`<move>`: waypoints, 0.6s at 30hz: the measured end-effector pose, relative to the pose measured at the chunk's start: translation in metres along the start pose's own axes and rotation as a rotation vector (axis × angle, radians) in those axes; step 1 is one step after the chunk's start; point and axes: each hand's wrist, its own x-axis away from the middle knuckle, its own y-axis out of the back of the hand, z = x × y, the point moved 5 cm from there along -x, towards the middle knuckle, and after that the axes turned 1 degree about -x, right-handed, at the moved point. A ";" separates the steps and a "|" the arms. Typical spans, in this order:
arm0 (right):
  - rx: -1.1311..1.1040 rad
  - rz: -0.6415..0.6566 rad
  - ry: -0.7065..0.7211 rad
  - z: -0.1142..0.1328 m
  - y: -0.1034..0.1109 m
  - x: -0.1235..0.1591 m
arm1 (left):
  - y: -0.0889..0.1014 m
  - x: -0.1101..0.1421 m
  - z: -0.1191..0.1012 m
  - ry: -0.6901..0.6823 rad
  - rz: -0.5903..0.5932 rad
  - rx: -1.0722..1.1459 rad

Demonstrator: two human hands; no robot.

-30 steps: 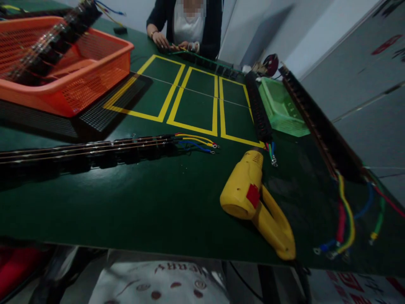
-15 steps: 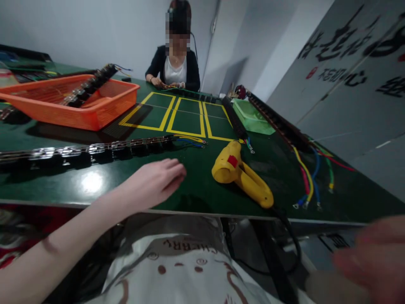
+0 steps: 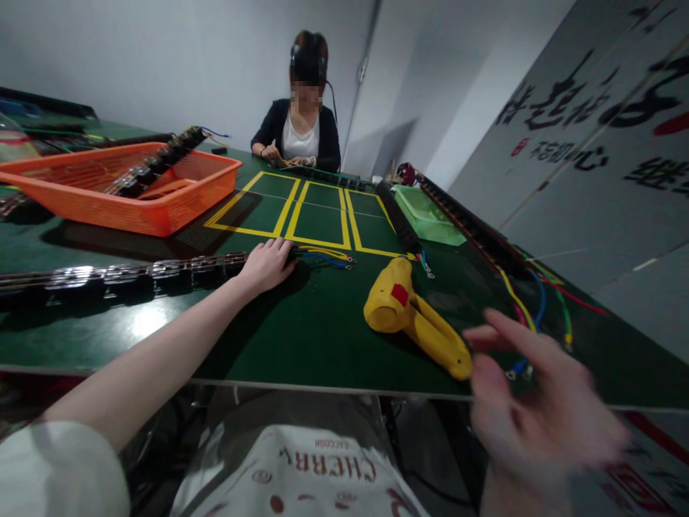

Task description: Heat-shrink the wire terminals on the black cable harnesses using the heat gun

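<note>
A long black segmented strip [image 3: 177, 276] with shiny metal along its top lies across the left of the table. My left hand [image 3: 269, 264] is closed over its right end, with some fingertips hidden on the far side. Yellow and blue lead wires [image 3: 326, 255] with ring terminals stick out past that hand. A yellow heat gun [image 3: 395, 305] with a red patch lies at the middle right. Close to its handle end is my right hand [image 3: 538, 402], blurred, its thumb and fingers apart with nothing between them.
An orange basket [image 3: 166, 215] holding another strip stands at the back left. Further right are a green basket [image 3: 430, 226], a dark strip [image 3: 398, 215] and a longer wired strip [image 3: 463, 222]. Yellow tape rectangles [image 3: 317, 238] mark the tabletop. A co-worker [image 3: 301, 136] sits opposite, hands on wires.
My left hand has moved forward and left from bare table onto the strip's end. My right hand has come up from the lower right towards the heat gun. The view has tilted up slightly.
</note>
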 end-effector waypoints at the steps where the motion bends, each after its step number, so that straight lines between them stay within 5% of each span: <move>1: 0.006 -0.017 -0.035 -0.007 -0.015 -0.003 | -0.001 -0.002 0.001 -0.027 -0.011 0.013; 7: 0.277 0.158 -0.251 -0.037 -0.094 0.004 | -0.004 -0.019 -0.007 -0.265 -0.041 0.144; 14: 0.370 0.289 -0.176 -0.040 -0.102 -0.008 | -0.010 -0.037 -0.020 -0.495 -0.091 0.226; 18: 0.427 0.269 -0.134 -0.035 -0.106 -0.011 | -0.014 -0.046 -0.021 -0.466 -0.083 0.222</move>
